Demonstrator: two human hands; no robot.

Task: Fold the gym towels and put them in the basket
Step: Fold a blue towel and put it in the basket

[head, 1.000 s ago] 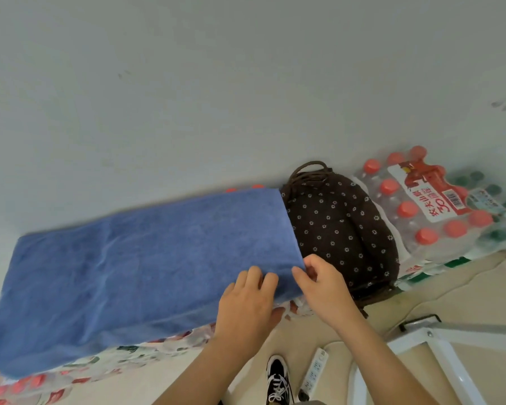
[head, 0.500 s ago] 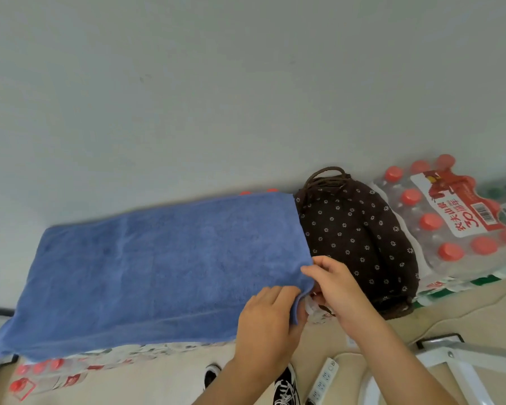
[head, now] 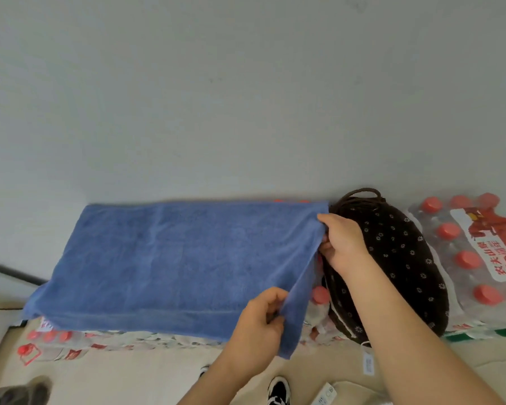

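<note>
Our left hand (head: pixel 260 320) reaches in low, thumb and curled fingers pinching the near right corner of the blue towel (head: pixel 173 258); our right hand (head: pixel 343 247) stretches further out, fingers curled round the far right corner; the towel lies spread flat on packs of bottles (head: pixel 465 260) along the wall, its right edge lifted, just beside the dark dotted basket (head: pixel 398 258).

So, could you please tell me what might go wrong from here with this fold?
The blue towel lies on bumpy packs of red-capped bottles, so the fold may land crooked. Its near edge overhangs the packs; a pull by the left hand and right hand, both gripping its right end, could drag it to the floor. The right hand is close against the brown floral basket and may nudge it.
</note>
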